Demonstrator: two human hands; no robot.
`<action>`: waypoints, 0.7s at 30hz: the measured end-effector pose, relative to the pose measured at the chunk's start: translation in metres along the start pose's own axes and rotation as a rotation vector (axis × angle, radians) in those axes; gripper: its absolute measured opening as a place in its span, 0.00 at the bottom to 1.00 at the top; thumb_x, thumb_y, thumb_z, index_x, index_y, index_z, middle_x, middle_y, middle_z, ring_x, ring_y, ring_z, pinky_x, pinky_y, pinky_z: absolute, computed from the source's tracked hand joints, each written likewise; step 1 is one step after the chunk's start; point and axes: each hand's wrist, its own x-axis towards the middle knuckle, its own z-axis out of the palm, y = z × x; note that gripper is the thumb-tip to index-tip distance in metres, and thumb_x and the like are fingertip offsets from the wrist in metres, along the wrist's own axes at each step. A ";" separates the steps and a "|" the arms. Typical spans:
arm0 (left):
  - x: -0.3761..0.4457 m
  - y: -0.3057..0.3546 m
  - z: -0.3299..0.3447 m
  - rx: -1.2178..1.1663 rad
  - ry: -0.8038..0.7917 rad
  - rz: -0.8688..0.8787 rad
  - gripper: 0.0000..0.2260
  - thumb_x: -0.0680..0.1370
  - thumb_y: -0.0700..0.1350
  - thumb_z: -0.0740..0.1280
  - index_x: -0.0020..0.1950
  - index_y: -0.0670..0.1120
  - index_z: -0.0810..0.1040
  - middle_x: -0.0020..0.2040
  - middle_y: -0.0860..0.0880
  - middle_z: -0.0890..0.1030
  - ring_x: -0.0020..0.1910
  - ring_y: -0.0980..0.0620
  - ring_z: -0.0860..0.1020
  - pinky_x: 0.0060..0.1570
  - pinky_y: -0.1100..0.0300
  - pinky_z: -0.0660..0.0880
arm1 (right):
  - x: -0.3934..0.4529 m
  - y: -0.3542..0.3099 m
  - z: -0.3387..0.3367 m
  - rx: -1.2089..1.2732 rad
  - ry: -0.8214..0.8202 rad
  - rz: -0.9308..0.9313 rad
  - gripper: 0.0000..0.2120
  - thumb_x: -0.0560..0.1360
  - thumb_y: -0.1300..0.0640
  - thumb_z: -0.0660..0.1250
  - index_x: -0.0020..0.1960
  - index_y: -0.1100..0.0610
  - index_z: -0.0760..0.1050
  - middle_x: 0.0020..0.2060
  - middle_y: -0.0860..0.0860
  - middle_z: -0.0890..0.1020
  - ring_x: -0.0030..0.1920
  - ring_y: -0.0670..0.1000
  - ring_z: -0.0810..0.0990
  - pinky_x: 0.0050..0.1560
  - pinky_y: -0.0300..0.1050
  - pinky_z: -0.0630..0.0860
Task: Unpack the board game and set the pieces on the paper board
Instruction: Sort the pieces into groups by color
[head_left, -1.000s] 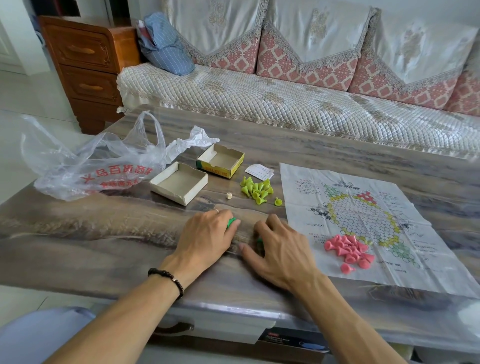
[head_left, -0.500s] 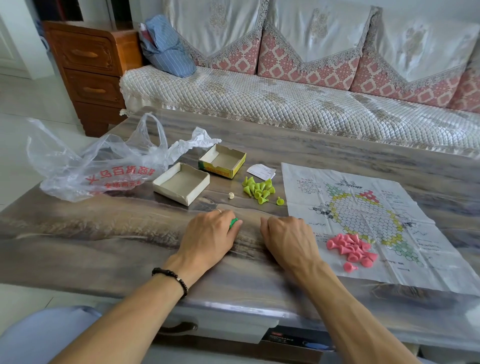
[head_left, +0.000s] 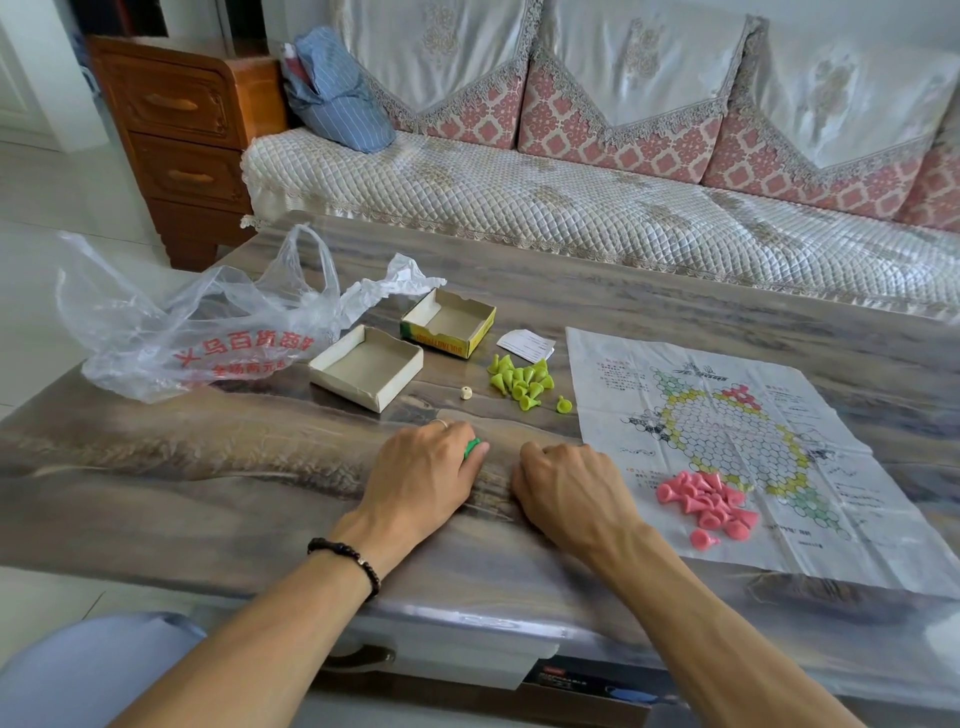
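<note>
Game pieces of dark green (head_left: 471, 447) lie nearest me, mostly hidden beneath my left hand (head_left: 421, 475), whose fingers curl down over them on the table (head_left: 208, 467); one green tip shows beside the thumb, and how many pieces sit under the palm cannot be told. My right hand (head_left: 569, 491) rests just beside it, knuckles up and fingers curled under; whether it encloses anything is hidden from view. A dark bead bracelet (head_left: 345, 558) circles my left wrist. To the right, the paper board (head_left: 727, 447) lies flat on the table, creased, printed with a hexagonal field ringed in yellow. A heap of pink pieces (head_left: 704, 501) sits on its near part, one pink piece lying slightly apart at the near edge of the heap. Farther out, off the board's left edge, a cluster of yellow-green pieces (head_left: 519, 379) rests on the table, one straying to the right, with a small pale die (head_left: 466, 393) just to the left. A folded paper slip (head_left: 525, 344) lies behind the cluster. Two open box halves stand beyond: a plain tray (head_left: 366, 366) and a green-and-yellow printed tray (head_left: 448, 322). A clear plastic bag (head_left: 208, 322) with red lettering slumps at the left. A quilted sofa (head_left: 571, 208) and a wooden drawer cabinet (head_left: 182, 130) stand behind the table.
</note>
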 end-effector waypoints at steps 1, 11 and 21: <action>0.000 0.000 0.000 0.000 -0.002 -0.001 0.11 0.76 0.48 0.68 0.36 0.45 0.75 0.30 0.47 0.77 0.26 0.44 0.75 0.25 0.57 0.68 | 0.002 0.001 0.000 -0.003 0.000 0.006 0.13 0.66 0.55 0.73 0.31 0.56 0.69 0.22 0.55 0.77 0.22 0.61 0.76 0.23 0.41 0.57; 0.001 -0.001 0.001 -0.048 -0.030 -0.053 0.12 0.77 0.48 0.68 0.36 0.45 0.74 0.30 0.48 0.76 0.27 0.48 0.74 0.26 0.60 0.65 | 0.020 0.027 0.007 0.582 0.110 0.323 0.21 0.77 0.55 0.58 0.27 0.58 0.59 0.24 0.58 0.69 0.28 0.60 0.69 0.31 0.50 0.65; 0.023 0.025 0.006 -0.148 -0.053 -0.047 0.13 0.78 0.47 0.68 0.35 0.44 0.73 0.29 0.48 0.75 0.28 0.47 0.72 0.28 0.56 0.67 | 0.031 0.052 -0.011 0.840 0.173 0.550 0.21 0.79 0.56 0.57 0.28 0.59 0.59 0.22 0.51 0.61 0.25 0.49 0.58 0.28 0.44 0.55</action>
